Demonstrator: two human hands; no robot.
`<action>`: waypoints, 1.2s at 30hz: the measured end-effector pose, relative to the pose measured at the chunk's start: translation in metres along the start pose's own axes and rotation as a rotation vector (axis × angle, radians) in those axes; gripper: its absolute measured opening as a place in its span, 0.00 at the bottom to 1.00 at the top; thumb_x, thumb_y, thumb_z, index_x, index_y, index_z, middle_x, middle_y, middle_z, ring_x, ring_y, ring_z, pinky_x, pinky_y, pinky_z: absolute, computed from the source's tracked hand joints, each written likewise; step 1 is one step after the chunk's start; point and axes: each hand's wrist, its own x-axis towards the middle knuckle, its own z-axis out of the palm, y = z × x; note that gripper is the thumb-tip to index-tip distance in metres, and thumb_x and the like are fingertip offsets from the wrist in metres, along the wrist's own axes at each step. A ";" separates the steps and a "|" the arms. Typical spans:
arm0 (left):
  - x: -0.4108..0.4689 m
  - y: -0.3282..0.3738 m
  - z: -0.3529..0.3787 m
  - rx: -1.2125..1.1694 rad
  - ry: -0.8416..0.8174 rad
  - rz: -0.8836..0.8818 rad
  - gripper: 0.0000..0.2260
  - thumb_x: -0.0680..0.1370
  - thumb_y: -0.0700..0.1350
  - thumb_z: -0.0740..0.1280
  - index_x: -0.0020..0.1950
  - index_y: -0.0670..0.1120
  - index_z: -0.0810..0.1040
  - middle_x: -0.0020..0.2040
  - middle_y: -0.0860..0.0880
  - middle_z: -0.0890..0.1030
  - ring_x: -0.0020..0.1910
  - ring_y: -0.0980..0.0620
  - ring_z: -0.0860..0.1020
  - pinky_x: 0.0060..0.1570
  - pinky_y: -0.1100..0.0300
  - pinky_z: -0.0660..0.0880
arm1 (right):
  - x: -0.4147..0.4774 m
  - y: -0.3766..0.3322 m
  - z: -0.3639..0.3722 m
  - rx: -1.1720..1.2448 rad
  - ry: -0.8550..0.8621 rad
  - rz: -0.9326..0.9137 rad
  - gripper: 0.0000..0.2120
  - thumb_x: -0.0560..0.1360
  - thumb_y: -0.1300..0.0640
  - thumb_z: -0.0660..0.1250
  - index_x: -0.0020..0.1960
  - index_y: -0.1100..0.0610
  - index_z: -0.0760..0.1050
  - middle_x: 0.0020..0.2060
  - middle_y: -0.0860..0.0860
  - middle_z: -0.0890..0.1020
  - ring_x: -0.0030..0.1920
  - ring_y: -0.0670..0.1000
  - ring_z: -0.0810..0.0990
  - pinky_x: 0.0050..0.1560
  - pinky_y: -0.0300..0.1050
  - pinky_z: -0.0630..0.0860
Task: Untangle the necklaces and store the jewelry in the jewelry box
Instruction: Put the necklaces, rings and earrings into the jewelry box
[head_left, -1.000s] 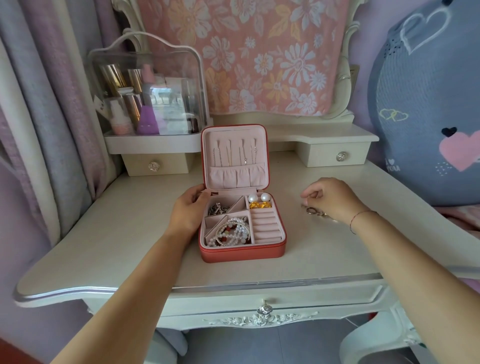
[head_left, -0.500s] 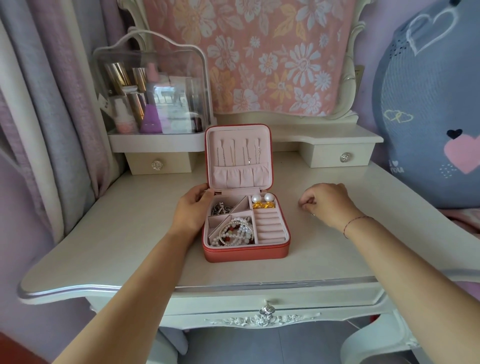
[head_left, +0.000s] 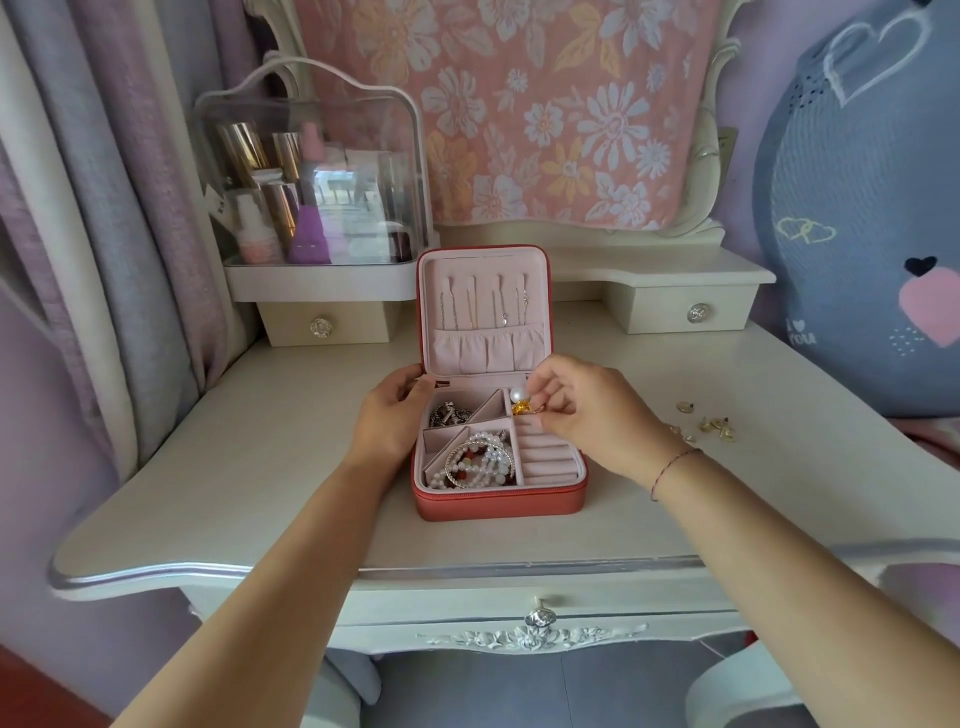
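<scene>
Jewelry box (head_left: 498, 501) sits open at mid-desk (head_left: 260, 467), lid (head_left: 485, 270) upright. Left hand (head_left: 390, 418) grips its left wall. Right hand (head_left: 584, 415) pinches a small piece, too small to identify, just above the back-right compartment beside a pearl (head_left: 517, 396). Loose earrings (head_left: 714, 423) lie on the desk to the right, nearer the right hand.

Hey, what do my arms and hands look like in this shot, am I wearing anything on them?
Both forearms are bare, with no sleeves in view. The right hand has a thin reddish string bracelet around its wrist. The left hand and its wrist carry nothing: no watch or band shows. No rings are visible on either hand, though some fingers are partly hidden.
</scene>
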 end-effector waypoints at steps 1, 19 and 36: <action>0.000 0.001 0.000 0.003 -0.002 0.001 0.08 0.80 0.43 0.64 0.48 0.55 0.81 0.48 0.51 0.85 0.52 0.49 0.82 0.61 0.46 0.75 | 0.000 0.001 0.001 0.002 -0.014 0.007 0.12 0.71 0.69 0.70 0.47 0.53 0.77 0.41 0.49 0.81 0.41 0.49 0.81 0.45 0.36 0.77; 0.000 0.000 -0.001 0.014 -0.006 -0.004 0.07 0.80 0.45 0.64 0.47 0.55 0.81 0.46 0.54 0.84 0.50 0.50 0.82 0.61 0.48 0.76 | 0.002 0.000 0.013 -0.074 0.008 -0.027 0.06 0.75 0.61 0.70 0.50 0.56 0.84 0.39 0.42 0.81 0.39 0.35 0.77 0.44 0.25 0.71; 0.001 -0.001 -0.001 0.007 -0.006 0.004 0.07 0.81 0.44 0.64 0.49 0.54 0.80 0.47 0.54 0.84 0.52 0.49 0.82 0.61 0.47 0.75 | 0.009 0.003 0.012 -0.163 0.006 -0.017 0.04 0.73 0.61 0.71 0.46 0.56 0.84 0.41 0.49 0.82 0.38 0.42 0.75 0.44 0.40 0.73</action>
